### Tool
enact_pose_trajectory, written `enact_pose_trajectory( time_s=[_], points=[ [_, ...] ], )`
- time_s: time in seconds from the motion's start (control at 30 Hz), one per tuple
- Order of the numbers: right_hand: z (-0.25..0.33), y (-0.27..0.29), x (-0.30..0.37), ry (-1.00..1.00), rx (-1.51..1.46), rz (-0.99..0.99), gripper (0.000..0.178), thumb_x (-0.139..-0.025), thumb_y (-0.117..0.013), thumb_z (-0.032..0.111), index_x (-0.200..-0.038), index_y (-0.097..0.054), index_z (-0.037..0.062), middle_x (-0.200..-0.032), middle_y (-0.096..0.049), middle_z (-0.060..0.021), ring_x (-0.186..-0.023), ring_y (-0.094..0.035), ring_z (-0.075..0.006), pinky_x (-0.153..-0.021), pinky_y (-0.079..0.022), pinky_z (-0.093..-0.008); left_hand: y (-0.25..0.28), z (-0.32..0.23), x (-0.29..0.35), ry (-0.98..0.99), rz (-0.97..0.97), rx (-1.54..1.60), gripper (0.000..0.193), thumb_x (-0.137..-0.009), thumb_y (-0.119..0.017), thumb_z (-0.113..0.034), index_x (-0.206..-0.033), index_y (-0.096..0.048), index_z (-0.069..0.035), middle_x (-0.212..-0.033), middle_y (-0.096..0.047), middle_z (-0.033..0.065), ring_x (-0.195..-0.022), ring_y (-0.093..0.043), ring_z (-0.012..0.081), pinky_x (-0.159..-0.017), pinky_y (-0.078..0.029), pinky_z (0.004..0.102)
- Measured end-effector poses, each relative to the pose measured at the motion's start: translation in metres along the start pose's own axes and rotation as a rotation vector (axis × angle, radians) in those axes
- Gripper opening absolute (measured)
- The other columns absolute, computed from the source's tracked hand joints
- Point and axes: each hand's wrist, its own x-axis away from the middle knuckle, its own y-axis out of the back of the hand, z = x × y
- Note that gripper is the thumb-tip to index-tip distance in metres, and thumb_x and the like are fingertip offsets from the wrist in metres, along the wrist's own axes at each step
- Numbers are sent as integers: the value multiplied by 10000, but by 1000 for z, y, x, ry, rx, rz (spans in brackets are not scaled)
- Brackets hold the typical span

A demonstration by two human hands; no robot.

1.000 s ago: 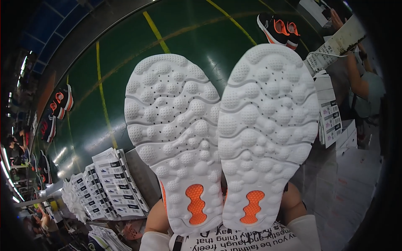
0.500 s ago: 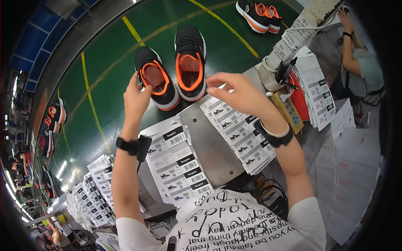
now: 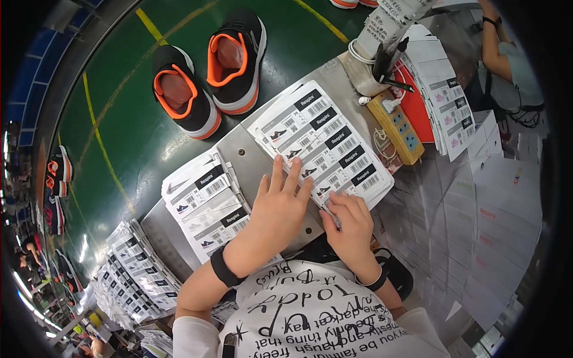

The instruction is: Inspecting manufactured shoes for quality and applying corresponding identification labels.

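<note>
My left hand (image 3: 276, 209) lies flat, fingers spread, on the near edge of a white sheet of barcode labels (image 3: 319, 140) on a metal table (image 3: 242, 156). My right hand (image 3: 350, 224) is curled beside it, fingertips pinching at the sheet's near corner where one label sits. A pair of black shoes with orange lining (image 3: 209, 68) stands on the green belt (image 3: 107, 113) beyond the table. A black band is on each wrist.
A second stack of label sheets (image 3: 206, 206) lies left of my hands, more stacks (image 3: 134, 277) lower left. A yellow power strip (image 3: 399, 126), a pen holder (image 3: 373, 71) and label piles (image 3: 447, 110) sit right. Another person's arm (image 3: 498, 45) is top right.
The white-soled shoes I held up to the camera now stand on the belt. Both hands have come back down onto the label sheet.
</note>
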Motion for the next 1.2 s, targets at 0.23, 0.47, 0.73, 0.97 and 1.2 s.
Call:
enact_pose_trajectory(
  time_s=[0.23,0.47,0.73,0.97,1.2],
  points=[
    [-8,15,-16,-143,-233,121,199,-657,-799,80,-800,-672,26,-975,-658,-49,-881,-568,-241,-761,-455,-341,-4,-7,0,65,72,-132,513,-722,-756,-139,-1212,-634,-47,-1403,-454,249,-1282,-419,495,-956,-437,552],
    [-12,8,-17,-225,-295,123,175,-625,-824,73,-739,-700,24,-928,-636,-50,-858,-557,-217,-758,-460,-321,-10,-10,3,98,49,-149,507,-722,-755,-132,-1211,-644,-60,-1424,-441,227,-1292,-413,480,-957,-434,536],
    [-20,18,-31,-415,-357,276,222,-594,-866,136,-692,-700,25,-765,-592,-46,-695,-561,-182,-623,-462,-296,-5,-7,3,98,53,-123,492,-728,-752,-131,-1205,-650,-72,-1413,-462,217,-1292,-422,469,-955,-435,532],
    [-18,20,-32,-423,-320,243,300,-540,-900,157,-693,-681,19,-700,-558,-29,-599,-498,-124,-556,-423,-257,-5,-5,6,91,29,-98,471,-735,-745,-132,-1197,-660,-93,-1417,-468,198,-1301,-422,455,-949,-439,542],
    [-19,20,-29,-391,-257,234,374,-530,-904,136,-723,-611,3,-673,-490,-5,-591,-428,-96,-541,-389,-236,-3,-4,6,92,13,-78,472,-745,-768,-265,-1171,-674,-84,-1398,-484,205,-1290,-441,448,-945,-443,555]
  ],
)
